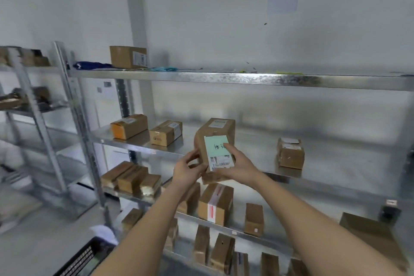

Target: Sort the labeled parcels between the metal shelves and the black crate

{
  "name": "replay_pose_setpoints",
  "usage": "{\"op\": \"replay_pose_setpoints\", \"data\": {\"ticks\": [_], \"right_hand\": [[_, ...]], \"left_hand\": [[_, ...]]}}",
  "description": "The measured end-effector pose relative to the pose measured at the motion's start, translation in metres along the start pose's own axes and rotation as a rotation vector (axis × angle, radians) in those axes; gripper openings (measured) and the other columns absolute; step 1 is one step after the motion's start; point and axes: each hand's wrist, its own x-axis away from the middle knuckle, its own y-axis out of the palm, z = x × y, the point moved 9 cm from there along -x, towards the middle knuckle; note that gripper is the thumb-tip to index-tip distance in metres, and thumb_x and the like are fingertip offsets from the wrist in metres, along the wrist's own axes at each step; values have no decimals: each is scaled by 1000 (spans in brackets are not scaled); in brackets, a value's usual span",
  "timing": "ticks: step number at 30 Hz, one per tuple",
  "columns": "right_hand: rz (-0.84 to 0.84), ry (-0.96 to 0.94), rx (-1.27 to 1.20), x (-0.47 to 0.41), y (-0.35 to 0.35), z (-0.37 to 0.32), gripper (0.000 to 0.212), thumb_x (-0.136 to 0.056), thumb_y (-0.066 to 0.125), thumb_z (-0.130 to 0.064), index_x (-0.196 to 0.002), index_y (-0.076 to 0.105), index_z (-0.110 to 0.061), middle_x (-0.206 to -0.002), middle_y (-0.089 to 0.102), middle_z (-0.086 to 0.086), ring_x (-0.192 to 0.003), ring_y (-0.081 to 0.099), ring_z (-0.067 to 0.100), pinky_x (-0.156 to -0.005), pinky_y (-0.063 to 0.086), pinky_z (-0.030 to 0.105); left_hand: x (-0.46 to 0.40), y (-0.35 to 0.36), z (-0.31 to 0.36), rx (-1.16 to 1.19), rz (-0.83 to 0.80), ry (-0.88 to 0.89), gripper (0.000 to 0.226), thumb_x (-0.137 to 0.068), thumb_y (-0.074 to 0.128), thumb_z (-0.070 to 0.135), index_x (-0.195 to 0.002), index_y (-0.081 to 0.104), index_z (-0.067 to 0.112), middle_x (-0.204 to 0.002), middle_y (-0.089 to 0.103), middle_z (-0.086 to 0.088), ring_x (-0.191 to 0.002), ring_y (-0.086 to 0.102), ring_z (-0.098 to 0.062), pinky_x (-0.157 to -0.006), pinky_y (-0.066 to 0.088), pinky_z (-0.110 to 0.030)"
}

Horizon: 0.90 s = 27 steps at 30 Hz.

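- Cardboard parcel (216, 141), gripped by left hand (188, 171) and right hand (238, 163), label facing up.
- Best set down flat at twelve o'clock on the shelf (246, 141).

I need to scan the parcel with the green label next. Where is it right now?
In the head view it is at centre: the green-label parcel is gripped by the left hand and right hand, in front of the middle shelf.
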Motion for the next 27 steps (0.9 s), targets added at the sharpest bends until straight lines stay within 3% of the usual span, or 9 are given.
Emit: {"op": "replay_pose_setpoints", "data": {"ticks": [7, 13, 16, 18, 20, 21, 24, 27], "right_hand": [[-149, -156, 94, -13, 149, -98, 121, -62, 96, -42, -159, 24, -34, -145, 34, -3, -130, 42, 17, -105, 47, 37], [-194, -295, 145, -19, 285, -186, 143, -36, 91, -76, -157, 22, -41, -148, 39, -7, -132, 45, 15, -109, 46, 46], [-231, -332, 136, -23, 361, -229, 141, -38, 92, -71, -157, 24, -39, -146, 39, -9, -128, 48, 12, -106, 49, 43], [-252, -361, 137, -21, 409, -260, 136, -43, 92, -63, -158, 25, -36, -144, 39, -8, -125, 49, 13, -104, 50, 43], [-264, -390, 140, -24, 455, -286, 132, -49, 92, -61, -159, 23, -36, -142, 38, -8, -124, 49, 11, -105, 49, 41], [-276, -400, 162, -25, 478, -297, 130, -52, 91, -60, -159, 21, -36, -140, 36, -8, -123, 47, 11, -106, 48, 40], [-319, -400, 198, -33, 543, -324, 130, -51, 86, -66, -158, 18, -39, -139, 36, -5, -124, 48, 13, -105, 48, 42], [-334, -396, 194, -40, 598, -344, 131, -49, 85, -69, -158, 20, -38, -138, 37, -5, -121, 48, 14, -105, 47, 41]], "left_hand": [[47, -170, -5, 16, 221, -85, 52, -86, 74, 6, -132, 59, 26, -114, 71, -10, -100, 71, -31, -91, 57, -51], [85, -319, -4, 32, 361, -74, 53, -86, 74, 12, -135, 58, 26, -116, 67, 2, -101, 69, -19, -90, 58, -43], [103, -404, -6, -16, 433, -73, 52, -86, 74, 18, -135, 60, 27, -128, 64, 1, -111, 64, -19, -96, 55, -41], [114, -460, -5, -80, 449, -65, 51, -87, 73, 22, -136, 59, 28, -130, 63, 2, -112, 61, -12, -95, 53, -32], [124, -515, -4, -208, 467, -43, 47, -90, 70, 27, -136, 58, 31, -128, 65, -2, -99, 62, -5, -82, 51, -19], [128, -542, -3, -293, 476, -33, 47, -91, 69, 30, -137, 57, 31, -128, 65, -4, -98, 62, -6, -82, 50, -19], [144, -622, -13, -506, 548, -48, 54, -91, 66, 41, -142, 51, 32, -139, 56, 3, -127, 52, -15, -104, 42, -29], [152, -686, -28, -681, 547, -83, 61, -87, 63, 54, -143, 47, 38, -151, 44, 13, -136, 44, -14, -108, 39, -33]]}}
